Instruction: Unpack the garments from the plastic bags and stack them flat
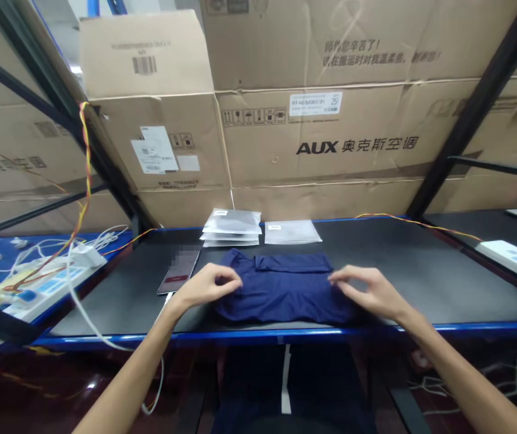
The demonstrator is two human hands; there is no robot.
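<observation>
A dark navy cloth [285,295], seemingly a garment, lies folded on the black tabletop, with a narrow folded band along its far edge. At its left side, my left hand [206,284] curls thumb and fingers together in a pinch on the cloth. My right hand [371,290] is at the opposite side, its fingertips closed on the cloth's right edge. Exactly how much fabric each pinch holds is too blurred to see. Just beyond the cloth lie a stack of frosted plastic bags [231,228] and another flat bag pile [292,231].
Left of the cloth is a phone [180,272] with a white cable. Power strips [54,283] with tangled wires stand at the left, and another white strip [514,259] at the right. Cardboard boxes [330,150] wall the back; dark metal posts [470,102] frame the bench.
</observation>
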